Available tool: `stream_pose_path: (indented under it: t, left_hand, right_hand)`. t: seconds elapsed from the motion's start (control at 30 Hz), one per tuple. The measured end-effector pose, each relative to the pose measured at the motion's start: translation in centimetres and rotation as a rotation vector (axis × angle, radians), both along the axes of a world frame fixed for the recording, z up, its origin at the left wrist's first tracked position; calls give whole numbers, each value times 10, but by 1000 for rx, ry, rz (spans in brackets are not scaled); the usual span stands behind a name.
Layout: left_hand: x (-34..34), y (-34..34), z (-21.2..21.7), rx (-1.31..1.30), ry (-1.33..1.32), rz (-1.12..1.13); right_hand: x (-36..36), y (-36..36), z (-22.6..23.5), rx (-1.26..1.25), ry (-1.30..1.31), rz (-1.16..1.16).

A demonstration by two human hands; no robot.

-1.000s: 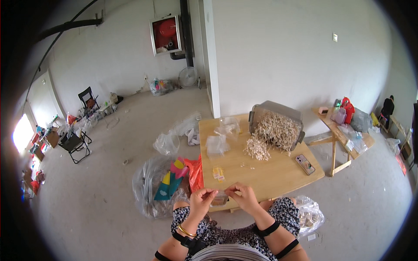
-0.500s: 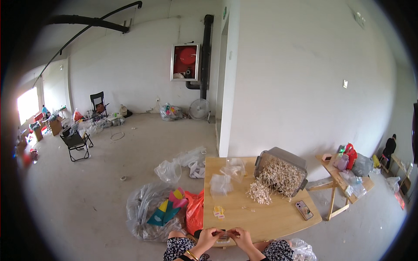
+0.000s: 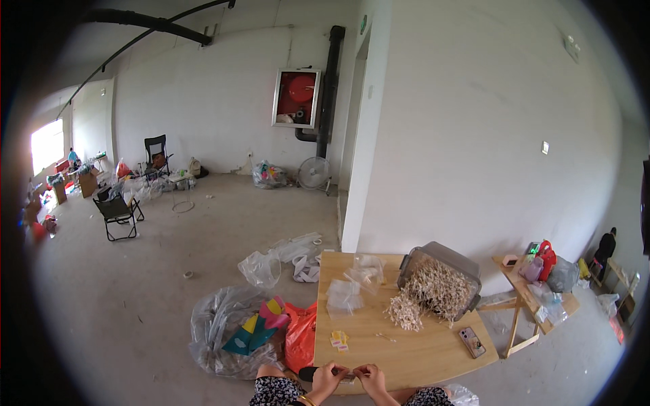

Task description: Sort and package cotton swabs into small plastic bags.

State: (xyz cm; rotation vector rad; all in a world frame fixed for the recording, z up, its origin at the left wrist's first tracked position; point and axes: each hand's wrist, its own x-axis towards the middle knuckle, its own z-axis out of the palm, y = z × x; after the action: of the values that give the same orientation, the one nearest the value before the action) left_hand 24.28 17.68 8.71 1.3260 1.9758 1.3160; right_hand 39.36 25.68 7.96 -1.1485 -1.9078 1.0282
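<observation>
At the table's near edge, my left hand [image 3: 328,380] and my right hand [image 3: 370,380] are close together, fingertips pinched. Between them is a small clear packet [image 3: 348,379], which both seem to grip; its contents are too small to make out. Beyond my left hand, small yellow-and-white packets [image 3: 339,340] lie on the wooden table [image 3: 413,358]. A few thin pale pieces [image 3: 386,337] rest to their right. Farther back, a grey plastic bin [image 3: 441,253] lies tipped on its side, and a heap of thin beige pieces [image 3: 437,287] spills out of it.
Clear plastic bags [image 3: 344,296] lie at the table's far left. A phone [image 3: 472,342] is near the right edge. Left of the table stand a red plastic bag [image 3: 300,338] and a large clear bag [image 3: 210,338] with coloured pieces. A second wooden table [image 3: 518,287] stands at the right.
The view has shifted slightly, so the table and room sit a little differently in the picture. Both hands stay together at the near edge, a little lower in the picture.
</observation>
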Motion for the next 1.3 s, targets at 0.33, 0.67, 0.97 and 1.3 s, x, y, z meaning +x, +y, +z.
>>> stream_pose_path:
  t: [0.33, 0.67, 0.97, 1.3]
  left_hand:
    - [-11, 13, -42, -267, -380, -177]
    - [-27, 23, -53, -258, -794, -276]
    - [-15, 1, -24, -305, -547, -263]
    - [-13, -10, 3, -35, -348, -431]
  right_hand:
    - [8, 17, -51, -370, -142, 13]
    - [5, 30, -63, -664, -12, 88]
    - [4, 10, -50, 11, -100, 203]
    - [12, 2, 8, -55, 66, 225]
